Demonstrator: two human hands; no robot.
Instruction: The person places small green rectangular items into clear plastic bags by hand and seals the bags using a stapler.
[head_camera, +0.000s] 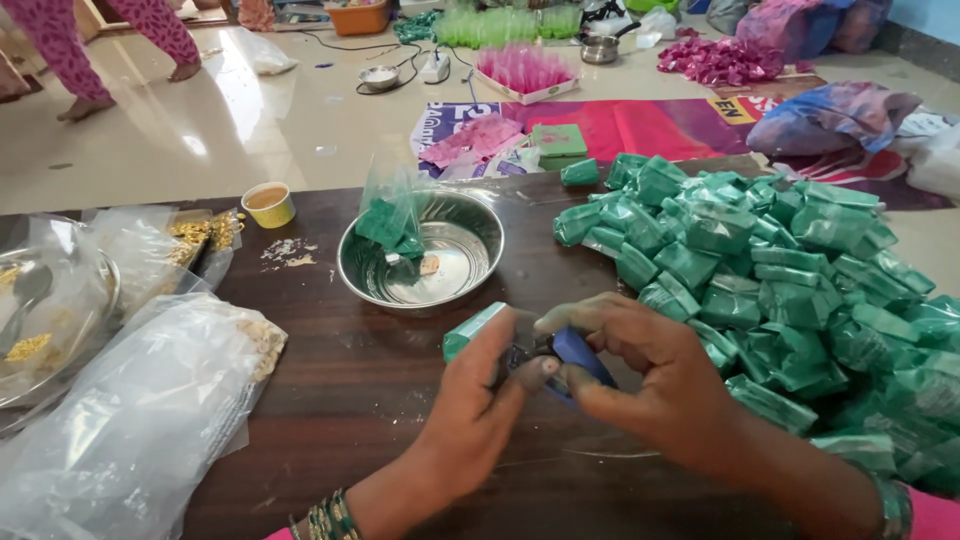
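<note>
My left hand (478, 400) grips a small green packet (470, 330) over the dark wooden table (330, 390). My right hand (640, 375) closes around a blue stapler (580, 355) pressed against that packet's end. A large heap of green packets (780, 280) lies just right of my hands. Behind them stands a steel bowl (470, 255) with a clear bag of green material (390, 215) in it.
Clear plastic bags (140, 420) and a plate with gold bits (30, 340) lie at the left. A small yellow cup (268, 204) stands near the table's far edge. Pink and green bundles, a banner and cloth bags cover the floor beyond; a person's legs (70, 50) are far left.
</note>
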